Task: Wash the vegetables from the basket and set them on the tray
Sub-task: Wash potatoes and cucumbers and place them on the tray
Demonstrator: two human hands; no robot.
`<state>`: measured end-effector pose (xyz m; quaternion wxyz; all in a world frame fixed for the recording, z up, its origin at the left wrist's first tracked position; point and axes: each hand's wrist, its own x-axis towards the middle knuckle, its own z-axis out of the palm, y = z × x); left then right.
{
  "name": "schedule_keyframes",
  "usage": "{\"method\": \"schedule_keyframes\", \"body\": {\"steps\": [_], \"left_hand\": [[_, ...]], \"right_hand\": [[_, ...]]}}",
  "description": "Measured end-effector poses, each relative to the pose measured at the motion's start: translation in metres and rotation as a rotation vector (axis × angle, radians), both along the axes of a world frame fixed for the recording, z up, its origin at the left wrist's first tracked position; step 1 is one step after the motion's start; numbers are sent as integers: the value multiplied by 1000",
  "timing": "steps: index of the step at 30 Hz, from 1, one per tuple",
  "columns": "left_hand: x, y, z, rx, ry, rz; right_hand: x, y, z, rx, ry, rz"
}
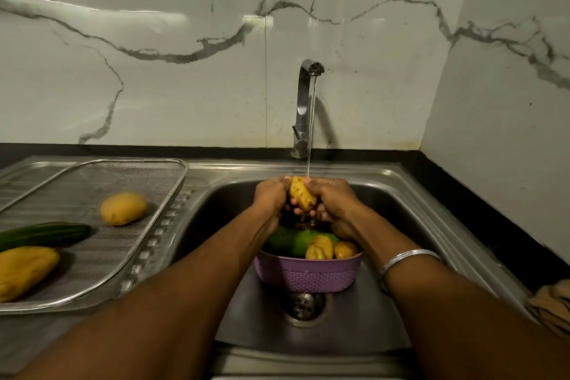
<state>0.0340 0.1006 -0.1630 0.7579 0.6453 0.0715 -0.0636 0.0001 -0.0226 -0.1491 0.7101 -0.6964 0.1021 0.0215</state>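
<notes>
The purple basket (pixel 308 274) fills the middle of the sink (pixel 410 225), with bare basin open to its right. On the tray (pixel 172 213), mesh lies free between the potato (pixel 123 208) and the far rim. The tap (pixel 303 108) stands behind.

purple basket (pixel 308 276) (woven pattern), yellow potato (pixel 301 194)

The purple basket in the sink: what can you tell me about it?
The purple basket looks like plastic, round, with a smooth rim and a woven-pattern lower wall. It sits upright in the steel sink, beside the drain. Inside lie a green vegetable and two yellowish potatoes. Neither hand touches it.
</notes>
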Motion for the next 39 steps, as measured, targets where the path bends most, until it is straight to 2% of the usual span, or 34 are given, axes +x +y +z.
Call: {"method": "schedule_keyframes", "body": {"steps": [4,9,13,24,27,33,36,39], "left_hand": [[2,2,-1,-34,25,30],[3,-2,-2,-35,-8,-20],[-3,-9,-4,-17,-37,-38],[5,0,-1,-112,-8,58],[5,-1,-2,-106,-11,56],[1,-7,-4,-133,-36,16],[-3,-10,-5,-79,-80,-23],[-7,-12,-5,-70,-73,-11]], "right_hand": [[0,-3,-1,95,3,59],[-5,5,5,-5,-28,-146],[-9,8,7,27,-29,-246],[-3,-2,7,305,56,116],[-6,1,9,330,42,76],[-3,10,4,62,-72,-240],[-6,11,5,22,-114,-302],[-6,8,5,-14,-108,-275]]}}
